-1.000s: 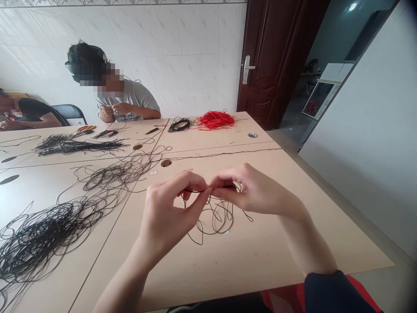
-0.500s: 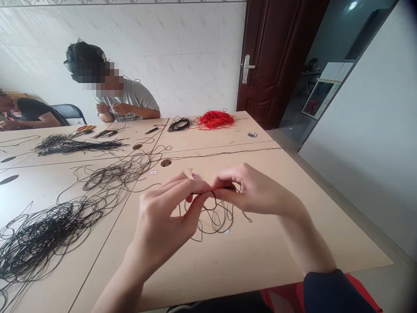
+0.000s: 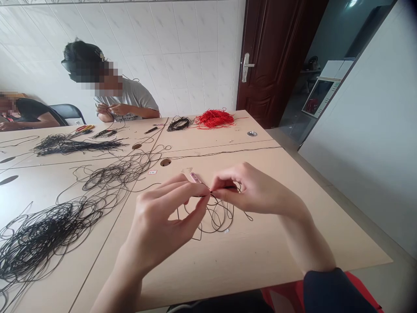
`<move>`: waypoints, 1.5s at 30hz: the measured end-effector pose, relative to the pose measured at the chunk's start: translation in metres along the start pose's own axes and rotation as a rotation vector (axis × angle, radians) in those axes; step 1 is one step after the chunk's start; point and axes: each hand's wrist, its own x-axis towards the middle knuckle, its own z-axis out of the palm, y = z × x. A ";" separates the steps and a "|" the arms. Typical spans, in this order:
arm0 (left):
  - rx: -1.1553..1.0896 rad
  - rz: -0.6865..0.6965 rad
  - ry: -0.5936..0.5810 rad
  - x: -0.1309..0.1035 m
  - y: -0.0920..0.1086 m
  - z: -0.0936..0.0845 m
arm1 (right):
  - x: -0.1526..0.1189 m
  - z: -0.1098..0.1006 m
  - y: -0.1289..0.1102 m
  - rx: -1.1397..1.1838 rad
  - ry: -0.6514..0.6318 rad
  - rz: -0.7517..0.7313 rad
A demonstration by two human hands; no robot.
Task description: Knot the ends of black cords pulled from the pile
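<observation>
Thin black cord (image 3: 220,219) hangs in loose loops below my two hands, over the table's near part. My left hand (image 3: 171,206) pinches the cord between thumb and forefinger. Right beside those fingertips, my right hand (image 3: 249,189) is closed on the same cord, with a few strands showing inside its curled fingers. A small dark spot of cord sits between the two pinches; whether it is a knot I cannot tell. Just behind my fingers lies a slim pinkish-white item (image 3: 196,177), partly hidden.
Black cord tangles (image 3: 42,234) spread over the table's left side. At the back lie a red cord bundle (image 3: 215,118), a black coil (image 3: 179,124), scissors (image 3: 83,129) and a dark pen-like item (image 3: 151,130). A co-worker (image 3: 130,98) sits opposite; another person is far left.
The small cord loop at my fingertips has drawn down to a dark spot. My left hand has shifted slightly left; my right hand has hardly moved.
</observation>
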 end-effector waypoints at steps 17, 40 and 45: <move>0.065 0.064 -0.031 0.001 0.000 0.005 | 0.002 -0.002 0.001 -0.060 -0.064 0.031; 0.262 0.264 -0.173 -0.004 -0.008 0.001 | 0.002 0.005 0.004 -0.132 0.028 -0.003; 0.305 0.291 -0.203 -0.004 -0.007 0.000 | 0.003 0.007 0.005 -0.130 0.011 -0.003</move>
